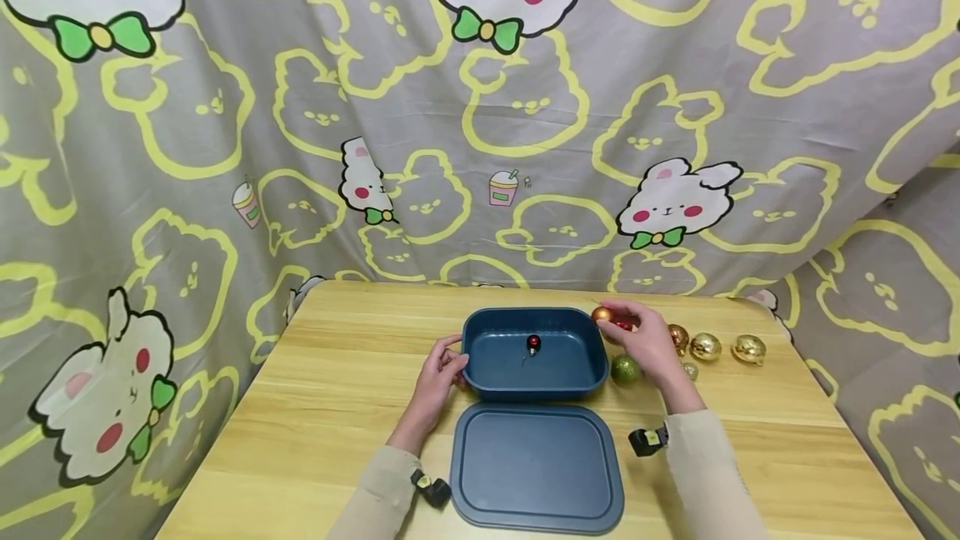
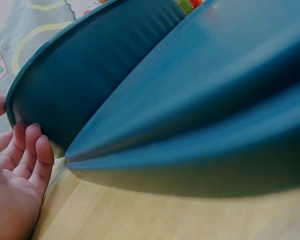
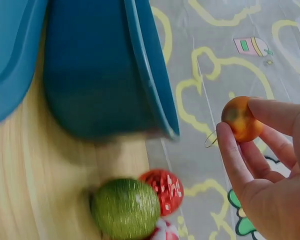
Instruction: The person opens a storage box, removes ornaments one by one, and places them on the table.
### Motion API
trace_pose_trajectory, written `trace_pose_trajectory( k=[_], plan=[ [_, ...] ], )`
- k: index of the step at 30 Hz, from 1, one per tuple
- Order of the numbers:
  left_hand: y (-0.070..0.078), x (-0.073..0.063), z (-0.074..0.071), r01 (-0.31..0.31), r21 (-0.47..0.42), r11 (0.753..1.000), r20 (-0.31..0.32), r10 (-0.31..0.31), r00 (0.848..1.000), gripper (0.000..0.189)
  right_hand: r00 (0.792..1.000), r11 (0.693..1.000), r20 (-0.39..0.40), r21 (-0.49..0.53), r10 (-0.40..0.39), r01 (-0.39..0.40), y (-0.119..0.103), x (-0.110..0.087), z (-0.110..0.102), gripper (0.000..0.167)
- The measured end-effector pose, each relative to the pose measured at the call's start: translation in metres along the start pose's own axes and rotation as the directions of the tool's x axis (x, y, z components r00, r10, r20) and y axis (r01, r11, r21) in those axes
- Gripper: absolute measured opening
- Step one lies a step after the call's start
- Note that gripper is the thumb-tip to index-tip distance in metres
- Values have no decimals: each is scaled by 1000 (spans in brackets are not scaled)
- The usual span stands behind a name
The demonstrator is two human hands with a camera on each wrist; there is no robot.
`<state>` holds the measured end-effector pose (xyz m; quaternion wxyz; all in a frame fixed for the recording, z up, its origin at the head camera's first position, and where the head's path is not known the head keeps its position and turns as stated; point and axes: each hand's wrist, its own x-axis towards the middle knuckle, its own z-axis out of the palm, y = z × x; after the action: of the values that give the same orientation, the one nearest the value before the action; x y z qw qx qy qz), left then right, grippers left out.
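A blue rectangular box (image 1: 480,377) stands on the table with a small dark red bauble (image 1: 533,342) inside. My left hand (image 1: 437,372) holds the box's left end; in the left wrist view its fingers (image 2: 42,155) lie curled against the wall and the thumb sits by the rim. Between thumb and fingertips, my right hand (image 1: 647,346) pinches an orange bauble (image 3: 240,120) with a thin wire loop. This bauble is raised just off the box's right back corner. Below it in the right wrist view are a green bauble (image 3: 125,207) and a red textured bauble (image 3: 165,190).
In front of the box lies its flat blue lid (image 1: 537,469). Right of my right hand are gold baubles (image 1: 705,347), (image 1: 748,348), a brown bauble (image 1: 678,337) and a small pale one (image 1: 690,371). A patterned curtain (image 1: 525,232) hangs behind the wooden table (image 1: 322,407).
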<state>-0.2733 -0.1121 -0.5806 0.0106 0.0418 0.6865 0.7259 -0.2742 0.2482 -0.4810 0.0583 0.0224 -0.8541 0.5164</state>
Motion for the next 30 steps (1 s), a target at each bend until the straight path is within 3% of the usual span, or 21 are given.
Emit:
trace_pose_trajectory(
  k=[5, 9, 16, 30],
  plan=[
    [0, 2, 2, -17, 3, 1000, 8, 17, 1000, 41, 999, 998, -43, -60, -21, 19, 9, -8, -22, 45],
    [4, 1, 3, -15, -19, 1000, 18, 16, 1000, 40, 998, 997, -56, -70, -24, 21, 16, -15, -36, 46],
    [0, 2, 2, -18, -13, 1000, 5, 18, 1000, 42, 999, 998, -47, -64, -7, 4, 28, -28, -58, 49],
    [-2, 1, -1, -21, 1, 1000, 0, 21, 1000, 41, 990, 989, -136, -147, -30, 10, 52, -43, -98, 51]
  ],
)
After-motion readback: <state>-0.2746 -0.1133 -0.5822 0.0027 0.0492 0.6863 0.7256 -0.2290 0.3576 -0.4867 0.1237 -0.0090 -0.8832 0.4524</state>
